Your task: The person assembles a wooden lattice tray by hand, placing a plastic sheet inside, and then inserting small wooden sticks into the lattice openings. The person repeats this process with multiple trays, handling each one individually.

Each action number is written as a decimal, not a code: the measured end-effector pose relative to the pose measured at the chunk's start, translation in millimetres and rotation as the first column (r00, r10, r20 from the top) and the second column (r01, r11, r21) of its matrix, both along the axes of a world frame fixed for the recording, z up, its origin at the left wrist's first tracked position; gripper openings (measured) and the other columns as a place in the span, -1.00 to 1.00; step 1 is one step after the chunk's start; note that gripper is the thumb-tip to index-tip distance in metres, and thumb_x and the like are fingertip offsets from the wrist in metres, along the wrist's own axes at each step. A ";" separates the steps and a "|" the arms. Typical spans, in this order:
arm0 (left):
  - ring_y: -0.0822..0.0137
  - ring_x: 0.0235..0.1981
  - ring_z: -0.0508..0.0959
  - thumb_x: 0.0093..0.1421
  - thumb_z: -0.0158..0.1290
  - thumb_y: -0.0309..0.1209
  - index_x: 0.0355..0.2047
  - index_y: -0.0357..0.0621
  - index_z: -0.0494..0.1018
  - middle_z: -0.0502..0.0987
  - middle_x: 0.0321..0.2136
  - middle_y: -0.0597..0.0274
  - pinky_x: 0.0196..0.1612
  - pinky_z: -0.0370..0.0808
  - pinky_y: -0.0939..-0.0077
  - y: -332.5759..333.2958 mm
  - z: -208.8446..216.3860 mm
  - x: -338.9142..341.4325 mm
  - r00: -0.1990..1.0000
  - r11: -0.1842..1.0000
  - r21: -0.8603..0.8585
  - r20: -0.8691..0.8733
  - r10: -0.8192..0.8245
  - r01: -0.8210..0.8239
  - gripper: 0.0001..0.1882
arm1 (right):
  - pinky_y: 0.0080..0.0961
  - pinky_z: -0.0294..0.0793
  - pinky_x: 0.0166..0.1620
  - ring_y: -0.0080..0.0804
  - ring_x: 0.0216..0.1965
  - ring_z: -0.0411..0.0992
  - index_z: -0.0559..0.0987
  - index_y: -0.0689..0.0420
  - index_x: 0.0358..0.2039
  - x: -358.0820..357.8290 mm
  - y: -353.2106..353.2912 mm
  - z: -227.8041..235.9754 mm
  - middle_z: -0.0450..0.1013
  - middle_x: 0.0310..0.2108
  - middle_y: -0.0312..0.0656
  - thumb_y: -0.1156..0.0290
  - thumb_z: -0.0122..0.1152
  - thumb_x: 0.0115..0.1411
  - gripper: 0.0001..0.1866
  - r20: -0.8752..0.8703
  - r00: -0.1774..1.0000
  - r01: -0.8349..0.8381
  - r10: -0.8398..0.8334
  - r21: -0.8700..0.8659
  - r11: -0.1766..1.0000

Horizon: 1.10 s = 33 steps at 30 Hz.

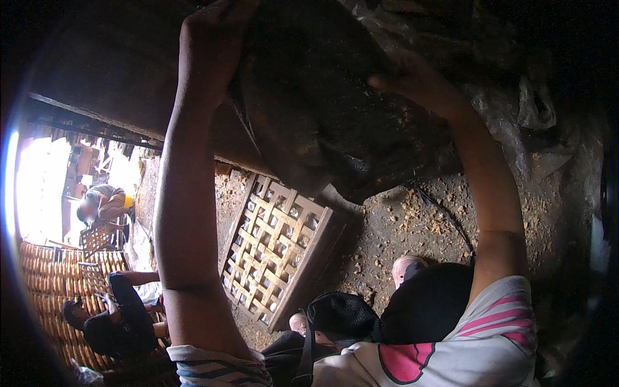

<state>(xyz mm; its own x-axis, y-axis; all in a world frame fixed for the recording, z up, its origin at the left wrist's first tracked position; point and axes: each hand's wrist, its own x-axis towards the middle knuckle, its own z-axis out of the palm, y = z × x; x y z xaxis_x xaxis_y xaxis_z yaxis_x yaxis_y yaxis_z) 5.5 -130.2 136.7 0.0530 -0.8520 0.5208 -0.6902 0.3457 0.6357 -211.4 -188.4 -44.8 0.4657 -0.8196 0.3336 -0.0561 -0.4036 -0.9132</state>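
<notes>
A large, dark, dirt-marked sheet (309, 97) hangs between my raised arms. Whether it is cloth or plastic I cannot tell. My left hand (222, 26) is closed on its upper left edge, partly cut off by the top of the view. On the other side, my right hand (416, 80) grips the sheet's right part with the thumb showing; its other fingers are in shadow. The lower edge droops in folds above the ground and just touches, in view, the far corner of a woven lattice panel (274, 248).
Crumbs of pale debris (412, 213) lie scattered over the dirt floor. Crumpled clear plastic (535, 109) lies at the right. At the left, a person in dark clothes (122, 322) is beside a slatted bamboo surface (42, 277); another person (103, 203) bends farther off.
</notes>
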 end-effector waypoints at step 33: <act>0.41 -0.29 0.50 0.23 0.00 -0.30 -0.07 -0.20 0.45 0.54 -0.29 0.18 -0.17 0.40 0.55 26.0 -44.7 160.5 0.989 0.990 0.046 0.071 0.129 -0.133 -0.68 | -0.40 0.38 0.00 -0.27 -0.12 0.45 0.53 0.21 -0.10 -63.3 -27.7 -111.5 0.50 -0.18 -0.07 0.13 0.38 -0.03 -0.45 -0.657 0.754 -0.012 0.022 0.019 1.000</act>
<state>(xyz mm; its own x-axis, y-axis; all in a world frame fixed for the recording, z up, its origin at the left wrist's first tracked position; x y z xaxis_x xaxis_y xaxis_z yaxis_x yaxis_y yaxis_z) 166.0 -104.2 92.0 0.1319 -0.8652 0.4838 -0.7693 0.2184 0.6004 -274.7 -216.2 -156.3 0.5802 -0.8114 -0.0700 -0.6374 -0.3988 -0.6593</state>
